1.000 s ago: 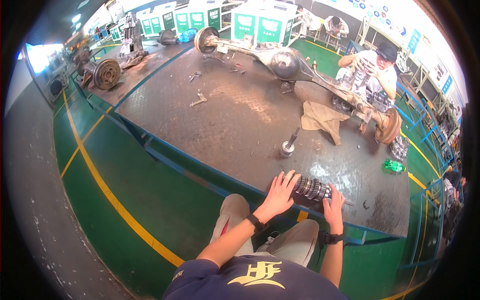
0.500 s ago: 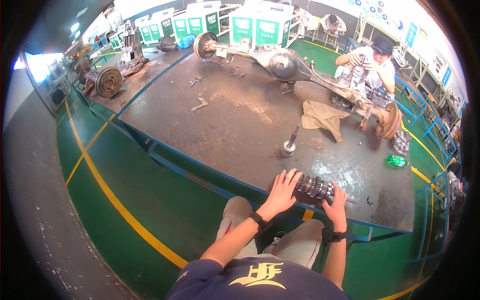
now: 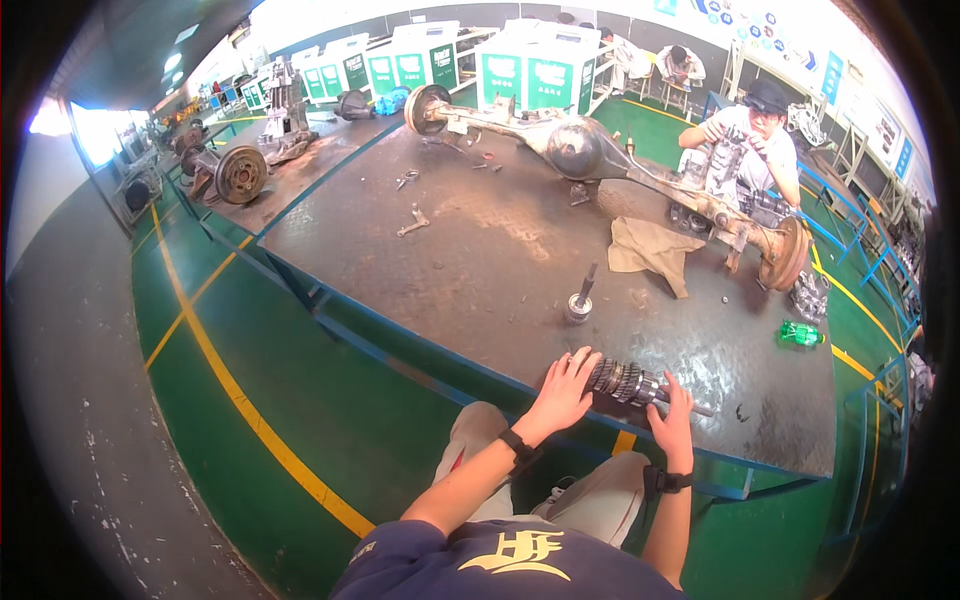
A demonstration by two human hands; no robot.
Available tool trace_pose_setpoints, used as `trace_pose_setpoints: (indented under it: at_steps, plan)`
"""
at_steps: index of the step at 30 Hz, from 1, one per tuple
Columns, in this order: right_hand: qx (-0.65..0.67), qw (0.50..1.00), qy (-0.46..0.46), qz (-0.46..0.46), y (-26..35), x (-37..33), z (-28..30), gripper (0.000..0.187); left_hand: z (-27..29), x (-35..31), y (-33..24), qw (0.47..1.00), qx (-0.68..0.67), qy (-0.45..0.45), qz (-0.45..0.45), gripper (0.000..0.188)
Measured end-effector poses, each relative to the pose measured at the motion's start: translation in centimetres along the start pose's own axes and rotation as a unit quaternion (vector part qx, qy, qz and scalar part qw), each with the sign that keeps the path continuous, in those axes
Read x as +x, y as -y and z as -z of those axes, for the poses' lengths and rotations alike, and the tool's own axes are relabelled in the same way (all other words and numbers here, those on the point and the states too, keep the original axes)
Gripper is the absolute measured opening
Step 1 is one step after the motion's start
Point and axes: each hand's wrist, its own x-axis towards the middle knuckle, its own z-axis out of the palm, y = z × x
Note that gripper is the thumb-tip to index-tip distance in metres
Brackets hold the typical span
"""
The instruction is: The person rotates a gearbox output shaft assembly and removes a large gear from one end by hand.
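Note:
A gear shaft (image 3: 626,381) with a stack of toothed metal gears lies along the near edge of the steel-topped workbench (image 3: 420,270). My left hand (image 3: 562,393) is closed over its left end, the fingers hiding that part. At the other end my right hand (image 3: 674,411) grips it between thumb and fingers, and the thin shaft tip (image 3: 702,411) sticks out to the right. Beyond my hands a short shaft with a round gear end (image 3: 579,303) stands upright on the bench.
A long rusty axle housing (image 3: 577,148) stretches across the far side. Brown cloth (image 3: 650,252), a green bottle (image 3: 800,334) and a small forked metal part (image 3: 412,221) lie on the bench. Across it, a person (image 3: 765,130) handles a metal casing (image 3: 726,160).
The whole view has shifted slightly, so the bench sits a little lower and further right. My hands stay on the gear shaft with hardly any movement.

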Motion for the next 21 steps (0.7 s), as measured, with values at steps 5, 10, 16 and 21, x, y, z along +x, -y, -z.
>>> trace_pose_setpoints:
  at_steps: [5,10,16,21]
  plan:
    - [0.033,0.999,-0.011,-0.002,-1.4,0.3,-1.1,0.056,0.0,-0.3,0.2,1.0,-0.023,0.0,0.007,0.086]
    - [0.011,0.999,-0.03,0.019,-1.5,0.2,-0.3,0.047,-0.5,0.8,-0.5,1.0,-0.014,-0.003,-0.005,0.087]
    - [0.007,0.998,-0.046,0.029,-1.4,-0.1,-2.0,0.048,-0.1,-0.1,0.2,1.0,0.003,-0.003,0.005,0.091]
    - [-0.018,0.998,-0.065,-0.008,-1.7,-0.8,-1.8,0.047,-0.3,-0.2,-0.2,1.0,-0.004,0.009,-0.016,0.093]
